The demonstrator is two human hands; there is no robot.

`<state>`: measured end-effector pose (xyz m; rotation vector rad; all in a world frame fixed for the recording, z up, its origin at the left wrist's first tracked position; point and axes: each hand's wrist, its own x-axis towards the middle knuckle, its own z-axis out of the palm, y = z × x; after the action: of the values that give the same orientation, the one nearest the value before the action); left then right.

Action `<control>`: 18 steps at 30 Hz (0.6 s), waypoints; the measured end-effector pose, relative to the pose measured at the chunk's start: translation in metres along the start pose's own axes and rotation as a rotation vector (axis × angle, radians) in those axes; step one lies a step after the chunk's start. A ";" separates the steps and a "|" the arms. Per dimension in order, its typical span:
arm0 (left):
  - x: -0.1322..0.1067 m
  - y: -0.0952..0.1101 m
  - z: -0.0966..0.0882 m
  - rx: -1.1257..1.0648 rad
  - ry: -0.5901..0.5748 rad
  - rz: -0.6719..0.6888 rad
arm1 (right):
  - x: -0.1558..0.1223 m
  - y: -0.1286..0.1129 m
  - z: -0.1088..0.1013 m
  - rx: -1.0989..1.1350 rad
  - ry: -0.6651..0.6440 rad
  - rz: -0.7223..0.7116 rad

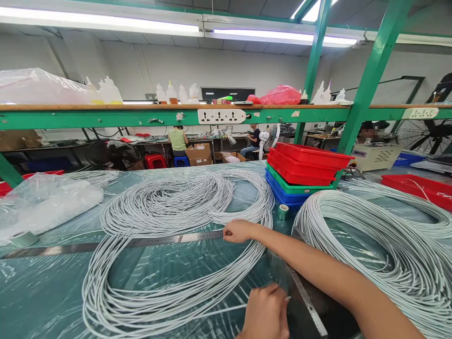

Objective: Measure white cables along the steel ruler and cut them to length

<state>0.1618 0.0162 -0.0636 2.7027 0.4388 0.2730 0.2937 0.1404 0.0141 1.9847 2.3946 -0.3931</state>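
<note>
1. One clear plastic bag (52, 202) lies at the far left of the counter (38, 296), with a roll of pale green tape (24, 239) just beside its near edge.
2. A long steel ruler (158, 239) lies flat and runs rightward across the counter; strands from the near coil (169, 294) cross over it.
3. Behind the ruler sit heaped coils of white cable (165, 200), overlapping one another; the near coil spreads loosely in front of it.
4. My right hand (240, 230) rests at the ruler's right end, its fingers curled in together; I cannot tell whether they pinch anything.
5. My left hand (265, 310) is closer to me, fingers pinching a single white cable (228, 310) that comes in from the left; a short pale tip pokes out past my thumb.
6. A metal bar (309, 303) slants beneath my right forearm, and farther back a darker green tape roll (283, 212) stands near stacked red, green and blue trays (307, 165).
7. Another big cable coil (406, 249) fills the right side, with a red tray (416, 188) behind it.
</note>
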 end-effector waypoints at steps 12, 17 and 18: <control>0.001 0.003 -0.005 -0.129 -0.017 -0.033 | 0.001 0.003 0.001 0.038 -0.020 -0.013; 0.001 0.001 -0.001 -0.123 -0.006 -0.037 | 0.001 0.002 0.001 0.026 -0.017 -0.011; 0.001 0.000 -0.001 -0.122 -0.002 -0.037 | 0.001 0.002 0.001 0.025 -0.017 -0.012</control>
<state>0.1630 0.0168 -0.0626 2.5732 0.4564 0.2770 0.2950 0.1418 0.0127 1.9692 2.4040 -0.4405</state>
